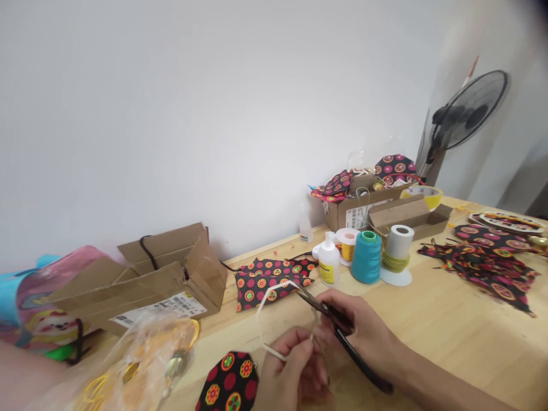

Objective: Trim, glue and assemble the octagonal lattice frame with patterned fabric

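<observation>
My right hand (pixel 359 325) grips long-nose pliers (pixel 353 354) with black handles, their narrow metal jaws pointing up and left. A thin white cord (pixel 260 319) makes an angular loop from my left hand (pixel 295 365) up to the jaw tips. My left hand is closed, pinching the cord just below the pliers; the fingers of both hands nearly meet. Whether the jaws bite on the cord I cannot tell. Close to my left hand lies a black patterned fabric piece (pixel 231 382) with rounded edges. Behind the cord rests another patterned fabric piece (pixel 257 288).
Beyond my hands stand a white glue bottle (pixel 327 265), a teal thread cone (pixel 366 260) and a white spool (pixel 400 242). Cardboard boxes (pixel 149 291) line the wall. A plastic bag (pixel 149 359) is at left, patterned fabric pieces (pixel 492 268) at right, a fan (pixel 475 114) behind.
</observation>
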Demonstrator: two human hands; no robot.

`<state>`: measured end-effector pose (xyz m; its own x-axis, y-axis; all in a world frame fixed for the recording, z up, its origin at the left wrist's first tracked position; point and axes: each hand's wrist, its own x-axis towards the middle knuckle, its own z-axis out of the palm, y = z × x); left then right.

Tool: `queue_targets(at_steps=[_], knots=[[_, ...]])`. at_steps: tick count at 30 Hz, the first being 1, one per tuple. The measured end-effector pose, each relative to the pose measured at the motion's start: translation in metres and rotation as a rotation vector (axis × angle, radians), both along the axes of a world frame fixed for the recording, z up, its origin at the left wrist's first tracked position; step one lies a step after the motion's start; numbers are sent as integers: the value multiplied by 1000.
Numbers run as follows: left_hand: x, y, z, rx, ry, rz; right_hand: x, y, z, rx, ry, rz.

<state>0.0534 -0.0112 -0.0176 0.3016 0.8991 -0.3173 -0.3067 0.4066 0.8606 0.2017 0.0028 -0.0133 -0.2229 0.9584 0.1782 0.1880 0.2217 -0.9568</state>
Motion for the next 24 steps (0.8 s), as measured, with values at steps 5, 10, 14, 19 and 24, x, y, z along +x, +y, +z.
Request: queue_targets(at_steps=[5,10,14,19,24], knots=[[-4,2,0,34,-59,124,13,2,-1,55,-397,-101],[-4,3,0,-6,-97,129,22,-8,-3,99,-582,-124],[0,1,-3,-71,-143,82,20,-11,-7,101,-619,-173],[1,-3,-1,-170,-229,9,18,-4,-7,71,-671,-230],[-1,-5,2,-217,-255,-8,25,0,-7,37,-668,-281]])
